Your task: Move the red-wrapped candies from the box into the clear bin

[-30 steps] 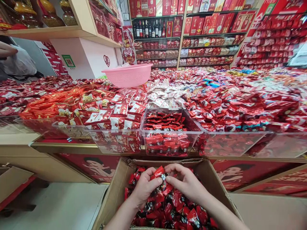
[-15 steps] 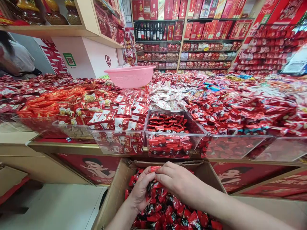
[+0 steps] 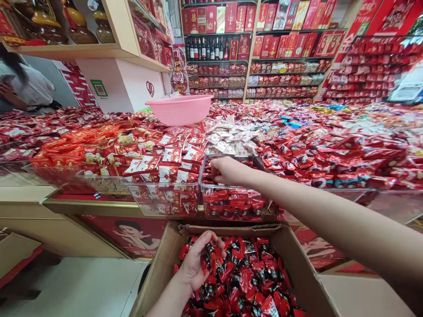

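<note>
My left hand (image 3: 196,259) is cupped over the cardboard box (image 3: 158,273), its fingers curled around several red-and-black wrapped candies (image 3: 211,257). Many more wrapped candies (image 3: 246,281) of the same kind lie loose in the box. My right hand (image 3: 228,171) reaches into a clear plastic bin (image 3: 236,188) on the counter. Its fingers are bent and closed, pointing left above neat rows of red candies (image 3: 231,207). The fingertips are partly hidden, so what they grip cannot be made out.
To the left, another clear bin (image 3: 165,193) holds red-and-white packets. A pink plastic basket (image 3: 180,110) sits behind it on the candy. Bins of red packets (image 3: 307,171) lie under my right forearm. At the far left is another person (image 3: 28,83). Shelves of boxes and bottles line the back.
My right hand has left my left hand and moved up and forward into the clear bin. My left hand stays over the box with candies in it. The view has tilted slightly upward.
</note>
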The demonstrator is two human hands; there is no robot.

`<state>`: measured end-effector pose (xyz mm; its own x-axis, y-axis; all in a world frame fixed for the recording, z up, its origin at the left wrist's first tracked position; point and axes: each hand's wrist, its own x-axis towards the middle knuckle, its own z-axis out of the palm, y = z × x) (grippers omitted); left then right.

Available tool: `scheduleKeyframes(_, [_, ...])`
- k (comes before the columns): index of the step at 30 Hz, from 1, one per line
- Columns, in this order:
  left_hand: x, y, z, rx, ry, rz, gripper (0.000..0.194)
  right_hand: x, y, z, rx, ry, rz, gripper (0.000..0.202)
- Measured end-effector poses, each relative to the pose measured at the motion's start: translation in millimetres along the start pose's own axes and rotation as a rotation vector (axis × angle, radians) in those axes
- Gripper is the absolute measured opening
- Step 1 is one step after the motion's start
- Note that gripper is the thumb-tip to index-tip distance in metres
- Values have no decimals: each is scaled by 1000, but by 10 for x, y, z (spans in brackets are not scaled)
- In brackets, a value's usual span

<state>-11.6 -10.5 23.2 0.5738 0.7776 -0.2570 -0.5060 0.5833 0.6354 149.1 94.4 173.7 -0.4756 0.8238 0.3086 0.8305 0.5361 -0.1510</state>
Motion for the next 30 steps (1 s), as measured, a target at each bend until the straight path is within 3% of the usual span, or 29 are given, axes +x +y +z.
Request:
scheduleKeyframes(7, [8,0,-43,-11,-2,-23,17,-7,46,51,264,-369,-17,21])
scheduleKeyframes(13, [39,-10,-17,8,-4,-46,16,41,81,130,106,-267,55,36])
scheduleKeyframes(22, [50,-25,-9,51,13,-57,16,125,85,211,-28,-250,17,22])
scheduleKeyframes(24, [56,-27,-20,42,30,-72,19,126,103,157,-6,-182,26,21])
scheduleKeyframes(26, [56,-19,-30,42,58,-107,22,66,62,31,14,-14,5,19])
scheduleKeyframes(28, [46,-5,-34,44,64,-126,21,-106,-73,-118,68,188,-36,19])
scheduleKeyframes(30, [29,6,-30,43,49,-108,14,-410,-286,-183,168,298,-75,19])
